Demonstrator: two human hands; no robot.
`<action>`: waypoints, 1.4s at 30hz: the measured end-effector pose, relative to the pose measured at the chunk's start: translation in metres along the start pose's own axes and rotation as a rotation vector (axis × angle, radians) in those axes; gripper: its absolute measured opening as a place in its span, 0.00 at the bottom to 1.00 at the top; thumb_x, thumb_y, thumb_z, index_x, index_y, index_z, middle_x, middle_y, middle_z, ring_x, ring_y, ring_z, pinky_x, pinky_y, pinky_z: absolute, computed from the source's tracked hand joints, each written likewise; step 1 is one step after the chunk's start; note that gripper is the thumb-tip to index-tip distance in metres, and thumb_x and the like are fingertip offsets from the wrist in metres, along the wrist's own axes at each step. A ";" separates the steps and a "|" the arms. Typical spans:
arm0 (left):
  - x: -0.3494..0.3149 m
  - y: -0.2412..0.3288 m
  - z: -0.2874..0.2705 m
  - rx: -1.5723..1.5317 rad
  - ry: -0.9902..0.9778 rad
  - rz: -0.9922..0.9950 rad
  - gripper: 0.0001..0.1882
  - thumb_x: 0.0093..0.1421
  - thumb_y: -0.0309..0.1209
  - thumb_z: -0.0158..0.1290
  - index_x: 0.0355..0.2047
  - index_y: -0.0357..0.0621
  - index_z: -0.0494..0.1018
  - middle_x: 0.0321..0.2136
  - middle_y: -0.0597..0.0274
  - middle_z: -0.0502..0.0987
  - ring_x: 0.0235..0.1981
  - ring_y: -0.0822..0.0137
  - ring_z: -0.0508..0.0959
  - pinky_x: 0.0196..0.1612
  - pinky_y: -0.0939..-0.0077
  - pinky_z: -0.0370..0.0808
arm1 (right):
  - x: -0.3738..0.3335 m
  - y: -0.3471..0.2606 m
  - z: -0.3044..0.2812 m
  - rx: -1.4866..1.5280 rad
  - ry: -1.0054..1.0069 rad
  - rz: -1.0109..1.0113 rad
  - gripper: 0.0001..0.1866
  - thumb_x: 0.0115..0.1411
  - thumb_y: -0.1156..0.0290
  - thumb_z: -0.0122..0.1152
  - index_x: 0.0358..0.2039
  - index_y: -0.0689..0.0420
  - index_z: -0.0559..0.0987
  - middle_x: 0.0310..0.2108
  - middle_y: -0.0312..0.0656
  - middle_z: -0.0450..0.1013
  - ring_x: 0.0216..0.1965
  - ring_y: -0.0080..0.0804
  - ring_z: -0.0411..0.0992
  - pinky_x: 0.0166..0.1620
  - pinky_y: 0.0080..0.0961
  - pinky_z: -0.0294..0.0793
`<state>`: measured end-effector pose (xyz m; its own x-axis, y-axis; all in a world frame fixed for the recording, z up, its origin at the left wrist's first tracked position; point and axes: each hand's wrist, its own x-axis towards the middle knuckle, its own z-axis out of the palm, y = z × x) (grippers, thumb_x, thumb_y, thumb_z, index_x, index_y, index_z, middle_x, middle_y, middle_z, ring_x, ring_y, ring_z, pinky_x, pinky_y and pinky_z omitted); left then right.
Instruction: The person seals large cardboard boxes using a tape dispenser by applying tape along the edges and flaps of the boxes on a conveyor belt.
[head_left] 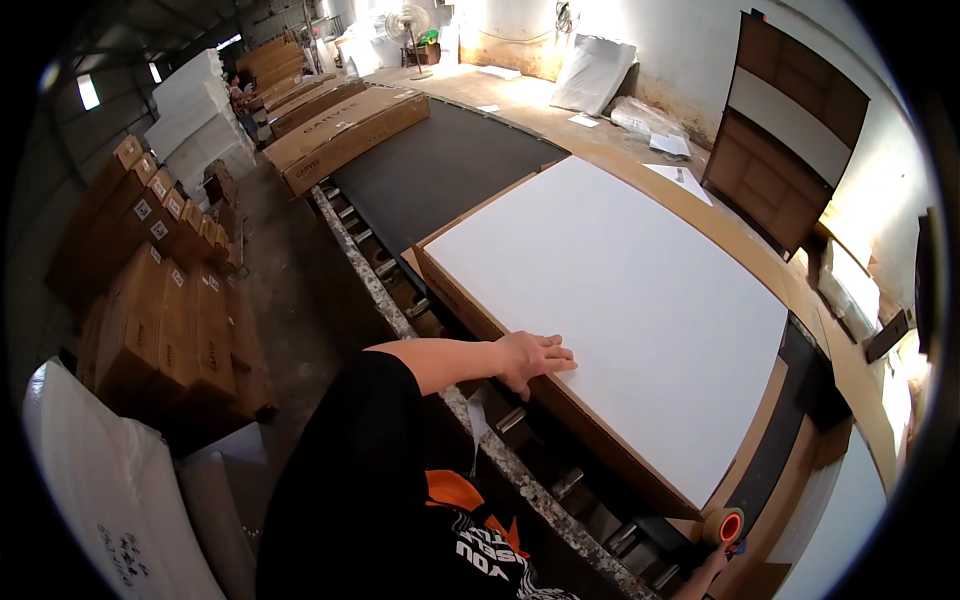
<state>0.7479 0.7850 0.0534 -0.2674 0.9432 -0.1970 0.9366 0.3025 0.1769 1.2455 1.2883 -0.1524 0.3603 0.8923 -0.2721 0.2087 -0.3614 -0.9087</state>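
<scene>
A large flat white panel (620, 310) lies on top of a shallow brown cardboard carton (610, 440), its brown edges showing around the panel. My left hand (535, 362) is over the near long edge with fingers stretched out, the fingertips touching the white surface. At the right end of the carton, low in the view, my right hand (712, 567) grips a roll of brown tape (724, 525) with a bright orange-red core. Part of that hand is hidden, and the roll sits close to the carton's near right corner.
The carton rests on a dark conveyor belt (450, 150) with a rail and rollers (385, 268) on the near side. Closed cartons (345, 130) sit farther along it. Stacked boxes (160, 330) stand at left; a large brown panel (785, 130) leans at right. A fan (407, 25) stands behind.
</scene>
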 end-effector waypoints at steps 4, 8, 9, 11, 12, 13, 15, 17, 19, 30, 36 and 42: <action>0.013 -0.012 -0.004 0.181 -0.023 0.207 0.53 0.44 0.48 0.70 0.67 0.53 0.56 0.60 0.58 0.65 0.63 0.48 0.63 0.65 0.58 0.61 | -0.035 -0.003 -0.022 -0.004 -0.070 -0.399 0.41 0.63 0.45 0.54 0.64 0.66 0.62 0.62 0.56 0.64 0.62 0.53 0.64 0.60 0.50 0.68; 0.020 -0.028 -0.006 0.107 0.001 0.356 0.55 0.43 0.55 0.67 0.67 0.46 0.55 0.58 0.55 0.66 0.56 0.52 0.68 0.61 0.56 0.63 | -0.251 -0.132 -0.022 -0.745 -0.355 -1.669 0.42 0.60 0.44 0.57 0.66 0.62 0.61 0.63 0.55 0.61 0.65 0.53 0.57 0.67 0.47 0.56; 0.023 -0.031 -0.009 0.094 -0.006 0.352 0.55 0.43 0.55 0.67 0.67 0.46 0.55 0.58 0.55 0.66 0.56 0.52 0.68 0.61 0.56 0.63 | -0.263 -0.136 -0.009 -1.025 -0.401 -1.894 0.46 0.62 0.36 0.47 0.68 0.60 0.57 0.67 0.55 0.56 0.70 0.56 0.49 0.68 0.54 0.51; 0.034 -0.036 -0.012 0.087 0.086 0.472 0.57 0.44 0.60 0.65 0.67 0.44 0.54 0.56 0.54 0.67 0.54 0.54 0.69 0.59 0.58 0.63 | -0.294 -0.140 0.027 -1.206 -0.726 -1.598 0.50 0.59 0.30 0.43 0.70 0.56 0.54 0.71 0.52 0.49 0.72 0.58 0.37 0.71 0.54 0.37; 0.036 -0.041 -0.009 0.089 0.153 0.484 0.57 0.45 0.63 0.63 0.67 0.42 0.54 0.56 0.54 0.66 0.53 0.55 0.69 0.58 0.58 0.61 | -0.275 -0.136 0.047 -1.082 -0.696 -1.656 0.52 0.58 0.30 0.45 0.70 0.57 0.53 0.71 0.52 0.46 0.72 0.57 0.39 0.70 0.55 0.38; 0.042 -0.046 -0.006 0.082 0.147 0.478 0.57 0.45 0.63 0.63 0.67 0.42 0.54 0.56 0.54 0.66 0.53 0.55 0.69 0.58 0.58 0.61 | -0.275 -0.135 0.059 -1.042 -0.756 -1.572 0.53 0.57 0.30 0.45 0.70 0.58 0.51 0.71 0.53 0.45 0.71 0.58 0.40 0.69 0.56 0.39; 0.055 -0.053 -0.004 0.047 0.195 0.504 0.59 0.45 0.66 0.61 0.67 0.42 0.53 0.57 0.54 0.64 0.51 0.55 0.68 0.58 0.57 0.59 | -0.276 -0.142 0.075 -1.192 -0.829 -1.552 0.54 0.56 0.30 0.47 0.70 0.58 0.50 0.71 0.56 0.44 0.71 0.60 0.41 0.69 0.56 0.40; 0.051 -0.063 0.009 0.089 0.175 0.508 0.59 0.46 0.70 0.56 0.68 0.43 0.52 0.58 0.52 0.62 0.51 0.55 0.67 0.58 0.57 0.56 | -0.270 -0.136 0.085 -1.165 -0.849 -1.572 0.55 0.55 0.32 0.51 0.71 0.58 0.48 0.71 0.56 0.44 0.71 0.60 0.42 0.69 0.56 0.41; 0.052 -0.065 0.011 0.052 0.166 0.517 0.59 0.46 0.69 0.57 0.68 0.42 0.53 0.58 0.52 0.63 0.52 0.55 0.67 0.58 0.56 0.55 | -0.279 -0.127 0.087 -1.148 -0.864 -1.573 0.57 0.53 0.33 0.54 0.71 0.58 0.46 0.71 0.57 0.44 0.70 0.61 0.42 0.69 0.56 0.42; 0.048 -0.050 0.007 0.043 0.138 0.401 0.59 0.44 0.66 0.59 0.67 0.39 0.55 0.61 0.50 0.61 0.58 0.55 0.65 0.59 0.59 0.59 | -0.492 -0.121 0.210 -1.007 -1.148 -1.666 0.61 0.43 0.47 0.72 0.67 0.68 0.50 0.67 0.63 0.51 0.69 0.64 0.46 0.70 0.54 0.42; -0.063 -0.117 -0.005 0.084 0.346 0.122 0.65 0.40 0.63 0.65 0.70 0.42 0.47 0.69 0.44 0.50 0.69 0.46 0.52 0.71 0.47 0.42 | -0.491 -0.115 0.210 -1.100 -1.148 -1.687 0.61 0.38 0.51 0.75 0.66 0.66 0.52 0.68 0.65 0.45 0.70 0.68 0.40 0.71 0.55 0.39; -0.053 -0.182 0.009 -0.059 0.367 0.165 0.72 0.36 0.71 0.62 0.71 0.41 0.42 0.71 0.39 0.42 0.71 0.37 0.41 0.70 0.39 0.37 | -0.493 -0.120 0.207 -1.167 -1.125 -1.708 0.65 0.31 0.55 0.78 0.66 0.63 0.51 0.67 0.68 0.44 0.68 0.71 0.41 0.69 0.60 0.41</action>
<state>0.5939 0.6788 0.0230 -0.1877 0.9629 0.1940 0.9620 0.1404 0.2343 0.8550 0.9483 0.0258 -0.9915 0.0408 -0.1233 0.0458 0.9982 -0.0381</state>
